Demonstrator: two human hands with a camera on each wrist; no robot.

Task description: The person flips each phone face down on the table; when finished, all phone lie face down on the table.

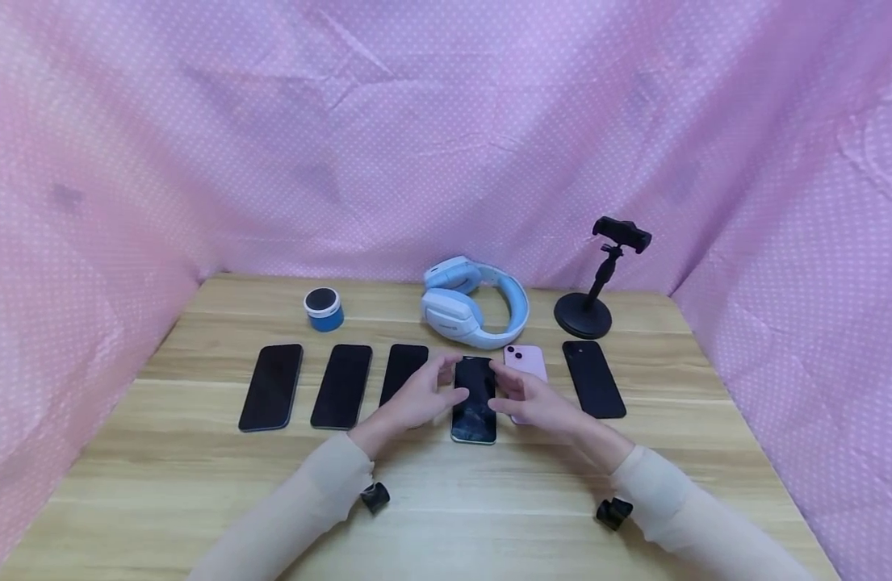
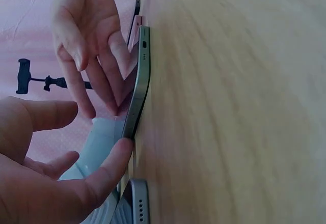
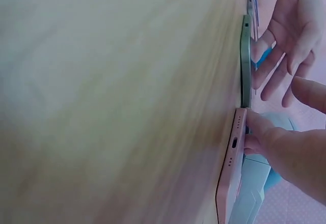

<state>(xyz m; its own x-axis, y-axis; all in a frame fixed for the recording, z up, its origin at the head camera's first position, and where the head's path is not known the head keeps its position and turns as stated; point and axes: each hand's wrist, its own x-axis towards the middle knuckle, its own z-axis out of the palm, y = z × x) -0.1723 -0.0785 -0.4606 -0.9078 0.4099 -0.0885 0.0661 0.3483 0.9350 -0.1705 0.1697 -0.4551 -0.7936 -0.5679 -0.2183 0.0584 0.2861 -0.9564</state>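
Both hands loose-fingered around the dark glossy green-edged phone point(image 1: 474, 399), flat on the light wooden desk point(image 1: 198, 484): left hand point(image 1: 419, 397) fingertip touching its edge, right hand point(image 1: 536, 399) resting on the neighbouring pink phone point(image 1: 526, 361).

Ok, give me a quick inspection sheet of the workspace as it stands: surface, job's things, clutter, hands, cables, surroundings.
Surface: wooden table, light grain.
Job's things: dark phone lying screen up between both hands, sitting nearer the person than the row.
Clutter: three black phones to its left, pink phone and a black phone to its right; blue speaker, blue headphones, black phone stand behind.
Hands: left hand has a fingertip on the dark phone's edge; right hand is beside it, fingers relaxed, over the pink phone.
Cables: nothing seen.
Surroundings: pink dotted cloth on three sides.
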